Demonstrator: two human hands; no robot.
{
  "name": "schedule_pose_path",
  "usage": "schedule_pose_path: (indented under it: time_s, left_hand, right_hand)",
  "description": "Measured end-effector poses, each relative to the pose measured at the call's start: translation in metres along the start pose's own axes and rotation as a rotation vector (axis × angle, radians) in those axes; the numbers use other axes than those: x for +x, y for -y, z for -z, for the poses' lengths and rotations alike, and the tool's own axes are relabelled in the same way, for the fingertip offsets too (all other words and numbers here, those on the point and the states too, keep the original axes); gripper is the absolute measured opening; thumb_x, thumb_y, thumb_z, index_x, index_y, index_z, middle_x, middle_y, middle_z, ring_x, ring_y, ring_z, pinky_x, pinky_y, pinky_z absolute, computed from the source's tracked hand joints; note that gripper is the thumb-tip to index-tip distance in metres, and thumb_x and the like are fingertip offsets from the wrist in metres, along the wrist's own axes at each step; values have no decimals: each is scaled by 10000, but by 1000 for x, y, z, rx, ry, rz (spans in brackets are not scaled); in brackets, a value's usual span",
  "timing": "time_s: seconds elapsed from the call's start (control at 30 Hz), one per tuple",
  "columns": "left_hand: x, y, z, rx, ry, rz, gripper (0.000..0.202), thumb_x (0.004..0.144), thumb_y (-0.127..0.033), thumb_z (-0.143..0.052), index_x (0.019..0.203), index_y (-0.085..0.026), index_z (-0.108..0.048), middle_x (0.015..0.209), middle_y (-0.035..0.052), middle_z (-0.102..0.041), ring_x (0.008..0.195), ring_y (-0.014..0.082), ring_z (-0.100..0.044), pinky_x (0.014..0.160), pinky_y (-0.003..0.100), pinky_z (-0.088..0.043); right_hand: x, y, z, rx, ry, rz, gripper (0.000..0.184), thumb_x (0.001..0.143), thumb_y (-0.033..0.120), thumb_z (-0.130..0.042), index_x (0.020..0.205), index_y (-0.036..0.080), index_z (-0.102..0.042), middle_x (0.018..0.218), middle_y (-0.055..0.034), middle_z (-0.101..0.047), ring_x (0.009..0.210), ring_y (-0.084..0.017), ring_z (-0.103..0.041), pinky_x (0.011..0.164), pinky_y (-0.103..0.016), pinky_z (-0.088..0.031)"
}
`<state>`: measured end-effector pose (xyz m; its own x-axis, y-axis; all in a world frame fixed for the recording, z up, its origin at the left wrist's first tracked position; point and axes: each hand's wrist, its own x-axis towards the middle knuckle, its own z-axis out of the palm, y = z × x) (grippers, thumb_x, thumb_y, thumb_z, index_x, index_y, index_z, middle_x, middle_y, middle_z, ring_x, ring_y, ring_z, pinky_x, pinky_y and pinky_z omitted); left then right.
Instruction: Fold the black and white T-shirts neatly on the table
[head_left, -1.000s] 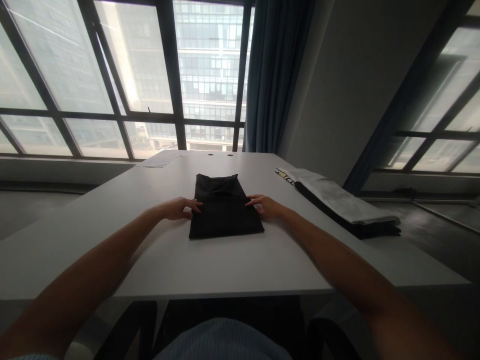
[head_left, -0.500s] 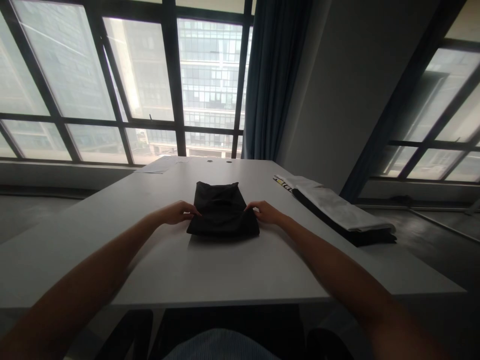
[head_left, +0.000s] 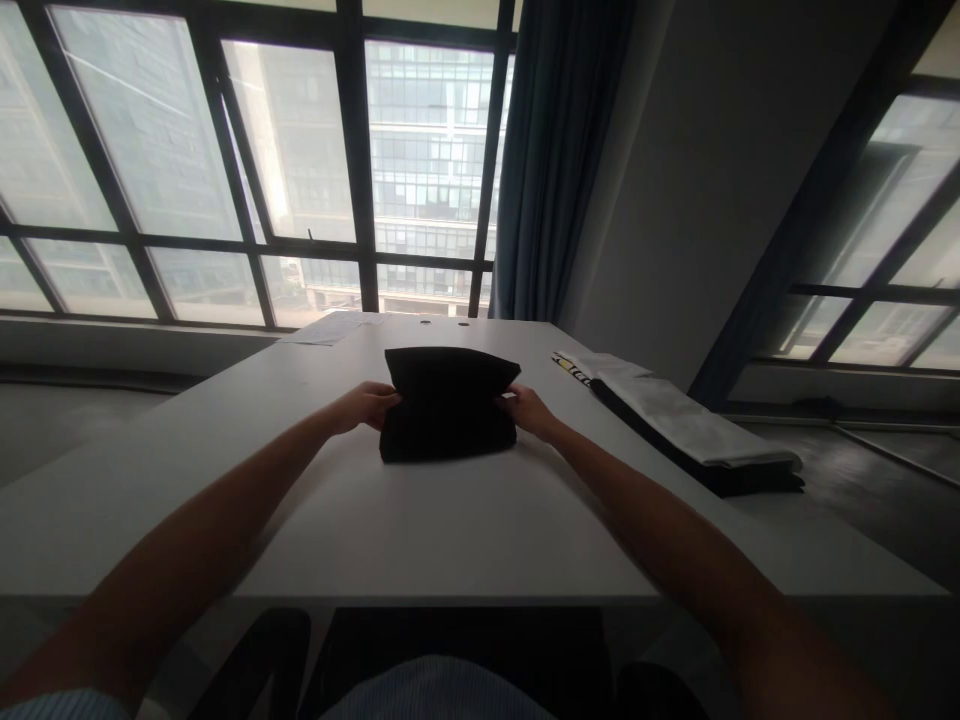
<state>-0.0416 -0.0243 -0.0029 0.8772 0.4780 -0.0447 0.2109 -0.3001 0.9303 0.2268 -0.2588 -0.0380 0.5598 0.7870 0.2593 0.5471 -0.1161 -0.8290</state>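
Observation:
A folded black cloth (head_left: pixel 451 410) stands partly raised above the white table (head_left: pixel 450 540) in the middle of the head view. It looks like a garment, though its exact kind does not show. At its left side edge, my left hand (head_left: pixel 366 405) is closed with the fingers pinching the fabric. My right hand (head_left: pixel 531 411) grips the opposite edge at about the same height. The cloth's upper part leans up and its top edge curves, with the upper right corner sticking out past my right fingers. Some fingertips are hidden behind the fabric.
A stack of folded cloth (head_left: pixel 675 415), pale on top and black beneath, lies along the table's right side. White paper sheets (head_left: pixel 322 328) are at the far left corner. Windows and a blue curtain (head_left: pixel 551 170) are behind the table; a dark chair (head_left: pixel 465 650) is below its front edge.
The black cloth's far part has been lifted, so a plain dark face now stands toward me. Both hands stay on its sides and have moved slightly up. The view has shifted a little.

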Motion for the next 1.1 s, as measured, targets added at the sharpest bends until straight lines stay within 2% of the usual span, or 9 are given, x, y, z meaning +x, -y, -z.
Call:
schedule_pose_path:
  time_s: [0.17,0.33,0.47,0.6,0.67,0.83,0.9,1.0,1.1]
  left_hand:
    - [-3,7,6,25,52,238,610,615,-591,-883,973,-121,-733,800,88,-753,654,217,-719,685,356,-626]
    - [0,8,-6,139,-7,294,510,663,-494,-883,968,-119,-718,674,45,-699,584,193,-675,575,309,-600]
    - [6,6,-16,195,-158,207,376,710,-439,-849,900,-147,-707,623,3,-651,553,185,-649,517,297,-581]
    - [7,2,-10,142,-213,34,342,746,-435,-822,894,-151,-705,678,1,-670,579,165,-652,538,278,-593]
    - [8,4,-7,146,-234,39,364,759,-438,-817,945,-143,-712,695,13,-685,580,170,-666,551,285,-600]
    - [15,18,-5,310,-218,279,655,757,-445,-836,1281,-103,-644,645,54,-699,565,243,-711,559,334,-595]
    - [15,20,-5,432,-215,243,749,779,-469,-812,1391,-112,-570,731,86,-742,643,269,-744,635,357,-606]
    - [10,16,-10,786,-263,83,638,867,-529,-686,1387,-177,-576,993,134,-777,928,312,-752,847,402,-583]
    - [1,10,-26,1056,-319,-21,606,921,-579,-565,1384,-188,-580,1289,195,-684,1229,391,-616,987,488,-512]
  right_hand:
    - [1,-11,-16,-146,6,-56,509,926,370,-651,1373,138,-579,904,-72,-769,790,-192,-717,746,-309,-579]
    - [-1,-10,-16,-239,64,60,493,799,160,-714,1290,174,-683,1252,-103,-725,1097,-237,-699,997,-372,-540]
    - [-5,-4,-19,-270,-2,172,489,825,114,-633,1302,199,-694,1308,-78,-706,1196,-232,-662,1079,-384,-494]
    - [-6,0,-24,-326,-127,252,476,891,142,-547,1344,212,-673,1368,-60,-672,1263,-224,-628,1130,-381,-456]
    - [-5,-1,-28,-357,-140,251,488,912,151,-519,1378,207,-648,1398,-60,-650,1319,-223,-589,1170,-390,-415]
    - [-1,-6,-32,-421,-75,145,475,952,249,-536,1420,201,-609,1441,-82,-615,1374,-254,-537,1183,-416,-392]
    - [-2,-6,-30,-435,-72,116,468,972,297,-531,1419,181,-606,1439,-111,-612,1361,-261,-547,1164,-409,-409]
    - [-5,-3,-29,-472,-40,132,487,943,312,-597,1403,153,-611,1417,-146,-619,1325,-266,-569,1136,-395,-429]
    - [-12,-1,-31,-546,0,161,495,908,331,-656,1378,175,-632,1453,-152,-580,1334,-286,-547,1128,-427,-426]
